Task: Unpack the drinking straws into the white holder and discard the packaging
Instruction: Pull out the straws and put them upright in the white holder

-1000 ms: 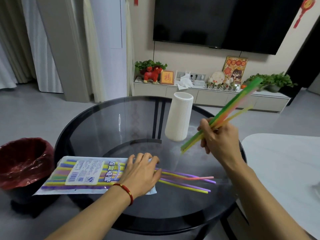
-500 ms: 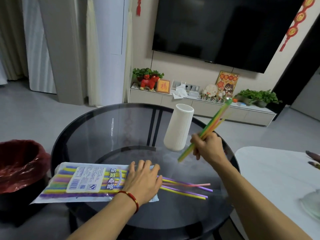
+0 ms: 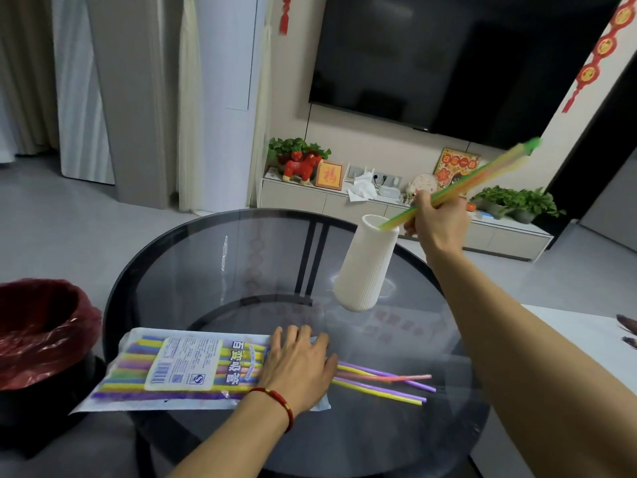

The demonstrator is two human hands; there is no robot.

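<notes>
Lowering the straw bundle [image 3: 482,182], gripped by the right hand [image 3: 435,222], its tips just inside the white holder [image 3: 367,263] at far right, should be done steeply; the flat left hand [image 3: 298,365] pins the packaging [image 3: 165,370] near left.

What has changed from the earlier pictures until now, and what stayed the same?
The right hand, gripping the bundle of straws, rose and moved over the white holder; the bundle's lower end now sits in the holder's mouth. The left hand stayed flat on the straw package, and the loose straws stayed on the glass table.
</notes>
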